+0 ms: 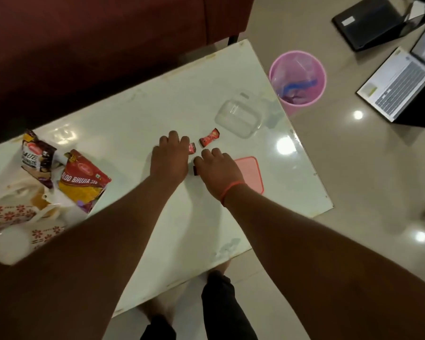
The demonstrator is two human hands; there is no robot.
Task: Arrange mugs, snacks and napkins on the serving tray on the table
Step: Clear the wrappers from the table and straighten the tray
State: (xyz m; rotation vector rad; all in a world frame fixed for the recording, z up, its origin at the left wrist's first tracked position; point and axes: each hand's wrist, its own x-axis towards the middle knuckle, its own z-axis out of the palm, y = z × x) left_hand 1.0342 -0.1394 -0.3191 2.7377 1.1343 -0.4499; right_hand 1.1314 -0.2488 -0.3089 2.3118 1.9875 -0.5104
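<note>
My left hand [171, 158] lies palm down on the white table [138, 114], its thumb and forefinger closed on a small red candy [192, 147] that sticks out at its right. My right hand [217, 169], with a red thread on the wrist, covers another candy; only its dark end [196, 171] shows by the thumb. A third red candy [209, 138] lies free just beyond both hands. Two snack packets [84, 179] [38, 155] lean at the table's left among white napkins [15, 190]. Floral mugs [10, 214] and a white mug [9, 244] lie at the lower left.
An open clear plastic box [238, 117] stands beyond the candies, and its pink lid [252, 173] lies under my right wrist. A pink bin [297, 77] and two open laptops [400, 87] sit on the floor to the right. A maroon sofa [96, 45] borders the table's far side.
</note>
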